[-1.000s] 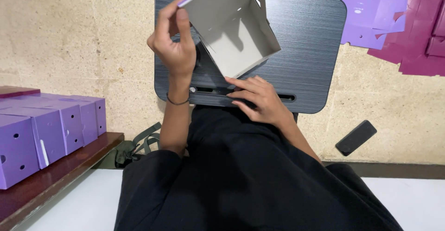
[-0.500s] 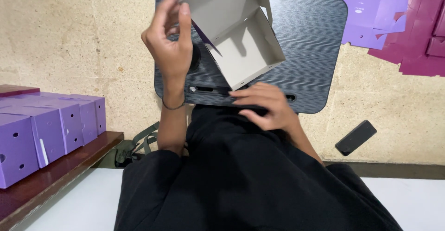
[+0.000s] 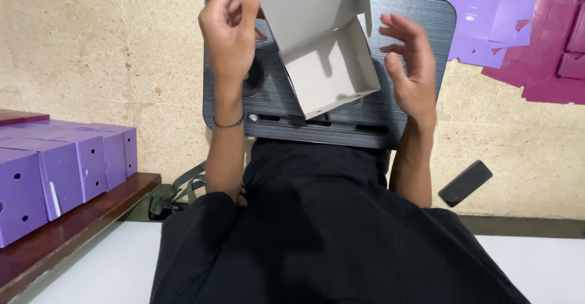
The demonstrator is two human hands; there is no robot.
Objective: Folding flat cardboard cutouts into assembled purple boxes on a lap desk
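Cardboard box [image 3: 326,48], half-folded, grey inside, hung above dark lap desk [image 3: 420,23], long axis tilted toward person. Left hand [image 3: 230,29] pinched its upper-left flap. Right hand [image 3: 411,66] spread, fingers apart, just right of box, not touching.
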